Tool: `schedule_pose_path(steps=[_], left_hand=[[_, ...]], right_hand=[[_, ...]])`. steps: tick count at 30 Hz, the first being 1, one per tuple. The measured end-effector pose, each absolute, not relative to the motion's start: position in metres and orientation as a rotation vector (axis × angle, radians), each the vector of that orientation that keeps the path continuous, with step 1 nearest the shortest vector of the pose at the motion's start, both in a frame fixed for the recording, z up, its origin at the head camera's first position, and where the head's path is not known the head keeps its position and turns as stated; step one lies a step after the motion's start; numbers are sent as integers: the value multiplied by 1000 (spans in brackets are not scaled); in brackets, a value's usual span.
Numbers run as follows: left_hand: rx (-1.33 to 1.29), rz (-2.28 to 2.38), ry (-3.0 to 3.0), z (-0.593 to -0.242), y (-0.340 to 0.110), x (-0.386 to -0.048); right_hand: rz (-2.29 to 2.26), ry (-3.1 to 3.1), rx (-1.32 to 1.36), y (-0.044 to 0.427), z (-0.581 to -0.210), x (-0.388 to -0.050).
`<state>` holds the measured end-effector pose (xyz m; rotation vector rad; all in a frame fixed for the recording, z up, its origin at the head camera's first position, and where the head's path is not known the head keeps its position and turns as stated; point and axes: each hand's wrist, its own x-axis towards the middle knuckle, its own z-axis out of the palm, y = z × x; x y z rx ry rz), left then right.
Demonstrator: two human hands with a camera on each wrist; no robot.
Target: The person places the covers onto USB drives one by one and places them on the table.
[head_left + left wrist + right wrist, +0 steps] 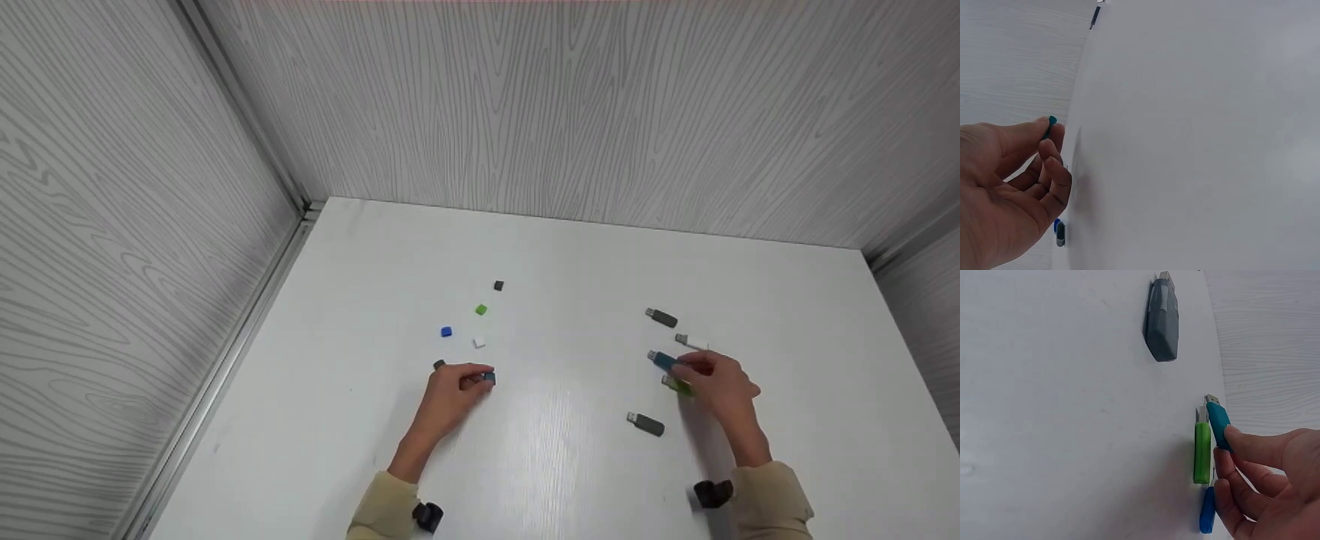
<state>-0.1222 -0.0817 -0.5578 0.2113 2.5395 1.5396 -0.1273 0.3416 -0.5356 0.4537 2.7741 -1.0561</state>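
Note:
My left hand [450,390] pinches a small teal USB cap [490,377] between thumb and fingertips; in the left wrist view the cap [1050,125] is partly hidden by the fingers. On the right, my right hand [720,386] holds a teal USB flash drive [664,361] by its rear end. Its bare metal plug [1213,399] points away from the fingers. Just beside that hand is a green flash drive [684,388], partly covered in the head view. A blue flash drive [1207,510] shows near the lower fingers in the right wrist view.
Dark grey flash drives [662,318] [646,425] and a white one [693,343] lie around the right hand. Near the left hand are loose caps: black [499,286], green [481,309], blue [446,331], white [479,343] and dark grey [439,364]. Wood-grain panels [525,105] border the white table [555,300].

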Motion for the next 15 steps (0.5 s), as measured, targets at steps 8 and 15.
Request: schedule_pose_path(steps=[8, 15], left_hand=[[220, 1531, 2523, -559, -81, -122], [225, 1513, 2515, -559, -81, -123]], right_hand=[[-1098, 2755, 478, 343, -535, -127], [-1173, 2713, 485, 345, -532, -127]])
